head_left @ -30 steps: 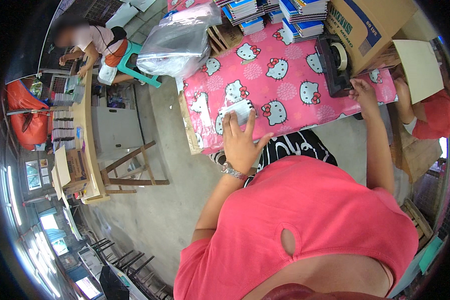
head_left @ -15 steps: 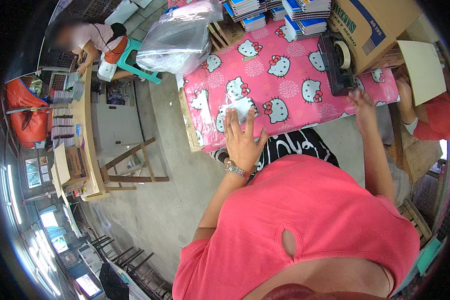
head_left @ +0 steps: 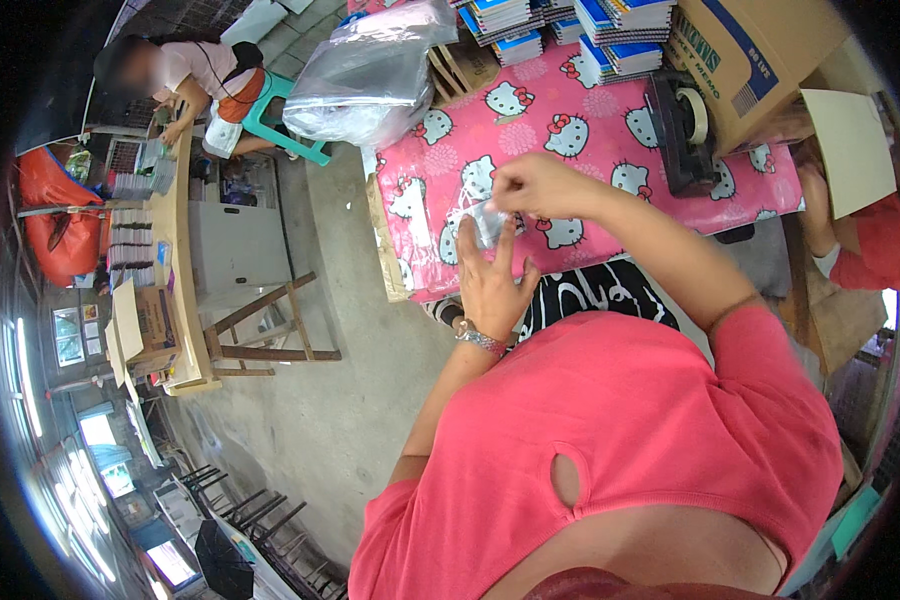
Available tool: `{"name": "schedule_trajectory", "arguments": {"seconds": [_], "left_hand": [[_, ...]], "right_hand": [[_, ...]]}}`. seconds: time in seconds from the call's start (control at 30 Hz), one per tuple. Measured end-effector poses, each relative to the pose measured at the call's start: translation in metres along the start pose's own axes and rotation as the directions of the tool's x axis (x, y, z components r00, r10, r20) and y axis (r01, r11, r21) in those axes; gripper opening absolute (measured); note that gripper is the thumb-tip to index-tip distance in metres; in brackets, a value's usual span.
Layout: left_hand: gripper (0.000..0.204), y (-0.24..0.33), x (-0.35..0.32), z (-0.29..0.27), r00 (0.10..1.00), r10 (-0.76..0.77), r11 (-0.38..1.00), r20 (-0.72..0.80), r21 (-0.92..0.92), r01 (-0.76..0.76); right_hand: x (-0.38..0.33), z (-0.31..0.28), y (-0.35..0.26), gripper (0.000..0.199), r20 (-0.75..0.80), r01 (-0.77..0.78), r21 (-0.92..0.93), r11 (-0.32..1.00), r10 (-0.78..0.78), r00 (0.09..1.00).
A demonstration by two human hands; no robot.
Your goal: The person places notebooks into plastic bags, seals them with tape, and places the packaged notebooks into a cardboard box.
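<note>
Pink cartoon-cat cloth covers the surface [head_left: 610,150] in front of you, and your two hands meet just above its near edge. Your left hand [head_left: 490,285] is raised with the palm facing you and the fingers spread upward, its grip pressing against a small clear plastic packet [head_left: 488,222] from below; a metal bracelet [head_left: 482,342] circles that wrist. Your right hand [head_left: 535,187] comes across from the right and pinches the packet's top edge, so its grip is narrow and closed on the plastic (what the packet contains is too small to tell). The packet sits between both hands, over the near left part of the cloth. Farther back on the surface stands a black tape dispenser [head_left: 680,130], with a cardboard box [head_left: 745,60] just beside it and stacks of blue-covered notebooks [head_left: 570,25] along the far edge. A large clear plastic bag [head_left: 370,75] slumps at the far left corner. Well apart to your left, another person [head_left: 195,75] sits on a green stool [head_left: 280,115] at a long wooden bench [head_left: 185,260].
</note>
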State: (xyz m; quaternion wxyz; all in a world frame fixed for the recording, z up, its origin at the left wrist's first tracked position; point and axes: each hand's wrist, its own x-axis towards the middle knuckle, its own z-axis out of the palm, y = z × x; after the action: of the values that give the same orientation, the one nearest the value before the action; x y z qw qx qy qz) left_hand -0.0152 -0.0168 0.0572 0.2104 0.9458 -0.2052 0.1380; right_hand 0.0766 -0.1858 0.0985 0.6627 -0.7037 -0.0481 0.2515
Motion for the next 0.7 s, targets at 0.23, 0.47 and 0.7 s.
{"name": "schedule_trajectory", "arguments": {"seconds": [0.23,0.47,0.7], "left_hand": [[0.062,0.002,0.000,0.000,1.000,-0.001,1.000,-0.006,0.009,0.001],[0.064,-0.002,0.005,-0.010,0.997,0.078,0.991,0.015,0.107,-0.079],[0.067,-0.048,0.002,-0.031,0.998,-0.049,0.899,0.050,-0.434,0.066]], "right_hand": [[0.029,0.017,-0.005,0.025,0.103,0.174,-0.789,0.589,-0.153,0.983],[0.000,-0.006,0.005,0.043,-0.132,0.074,-0.751,0.656,-0.258,0.957],[-0.036,0.023,0.045,0.032,0.086,0.612,-0.503,0.610,-0.669,0.739]]}}
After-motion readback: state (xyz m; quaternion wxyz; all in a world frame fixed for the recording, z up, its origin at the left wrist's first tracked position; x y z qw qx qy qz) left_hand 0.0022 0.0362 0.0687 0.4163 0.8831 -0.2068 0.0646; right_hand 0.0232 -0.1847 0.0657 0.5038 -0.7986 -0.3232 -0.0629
